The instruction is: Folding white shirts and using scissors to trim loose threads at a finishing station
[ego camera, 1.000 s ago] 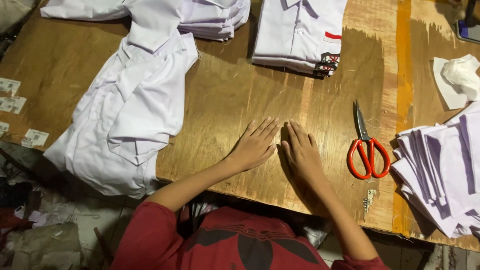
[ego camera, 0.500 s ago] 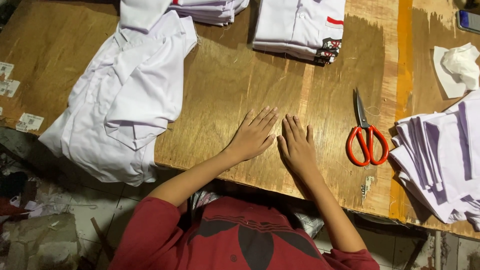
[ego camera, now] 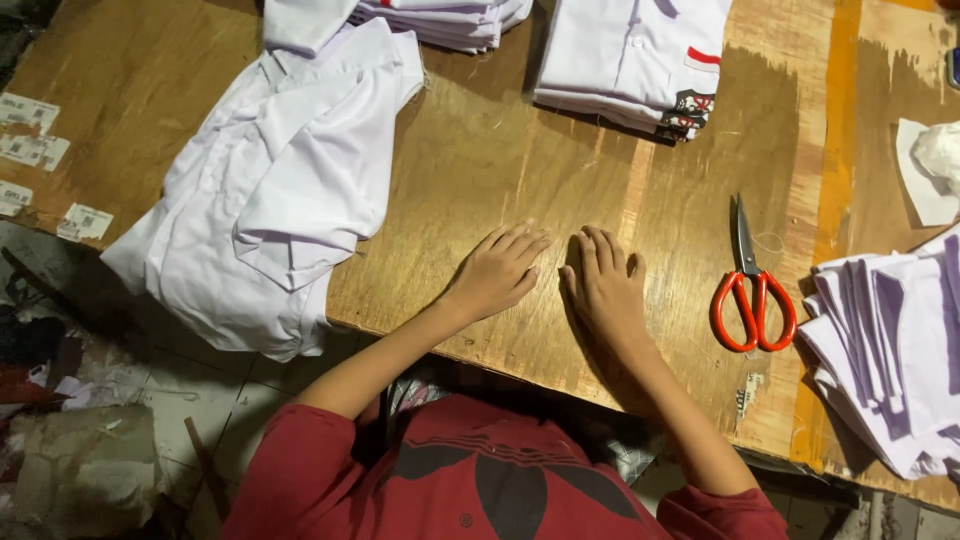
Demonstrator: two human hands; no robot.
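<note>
Both palms flat on the bare table, shirts waiting on either side.

The left hand point(ego camera: 497, 272) and right hand point(ego camera: 603, 285) lie side by side on the wooden table point(ego camera: 480, 170), fingers straight, close together and holding nothing, the two hands just apart. Nearest the left hand is the loose pile of white shirts point(ego camera: 270, 190) hanging over the table's near edge; a folded stack point(ego camera: 640, 60) sits beyond the hands, and the scissors point(ego camera: 752, 285) lie closed near the right hand. More white pieces point(ego camera: 890, 350) fan out at the far right. A good pick, I'd judge, takes one shirt by collar or shoulders, not a bunched handful, and spreads it on the bare wood, blades well aside.
</note>
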